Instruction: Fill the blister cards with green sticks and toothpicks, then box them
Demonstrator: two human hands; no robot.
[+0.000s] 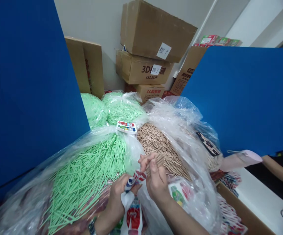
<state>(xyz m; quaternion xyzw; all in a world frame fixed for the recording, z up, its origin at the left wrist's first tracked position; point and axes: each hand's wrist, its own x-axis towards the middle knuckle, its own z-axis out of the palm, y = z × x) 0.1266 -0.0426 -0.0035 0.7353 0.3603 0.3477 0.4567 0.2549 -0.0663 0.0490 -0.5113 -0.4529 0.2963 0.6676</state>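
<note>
My left hand (119,192) is closed around a small printed plastic pouch (139,176) in red, white and blue, its mouth tilted up and to the right. Close beside it, my right hand (157,182) pinches a small bunch of thin brown sticks (160,159) near the pouch; whether the sticks touch it I cannot tell. Beyond the right hand lies a large heap of brown sticks (156,137) in a clear plastic bag (187,137). To the left, green sticks (90,169) fill another open bag. A printed pouch with a red bottle picture (133,217) lies below my hands.
A stack of flat printed pouches (126,127) rests between the bags. Blue partitions (29,98) stand on both sides. Cardboard boxes (148,68) are piled behind. At right, a cardboard box (244,209) holds wrapped items, and another person's forearm (279,171) shows.
</note>
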